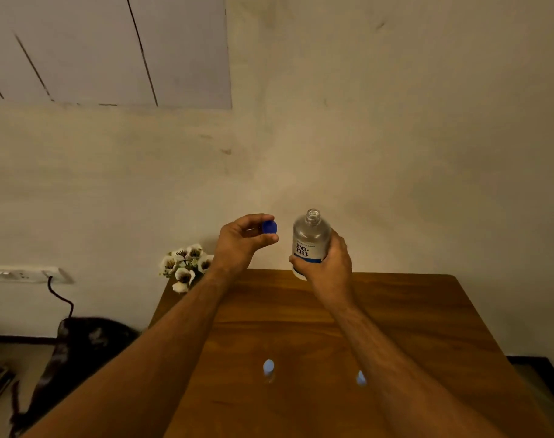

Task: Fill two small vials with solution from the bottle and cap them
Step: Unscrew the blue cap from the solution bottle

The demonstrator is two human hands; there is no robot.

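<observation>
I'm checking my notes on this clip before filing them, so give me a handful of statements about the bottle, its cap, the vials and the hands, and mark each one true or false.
1. The bottle is open, its cap off. True.
2. The right hand pinches the blue cap. False: the left hand pinches it; the right hand grips the bottle.
3. Two small vials stand on the wooden table, nearer the person than the bottle. True.
4. The bottle is tipped over a vial, pouring. False: it is held roughly upright, well above and beyond the vials.
5. A bunch of flowers sits at the table's far left corner. True.
</observation>
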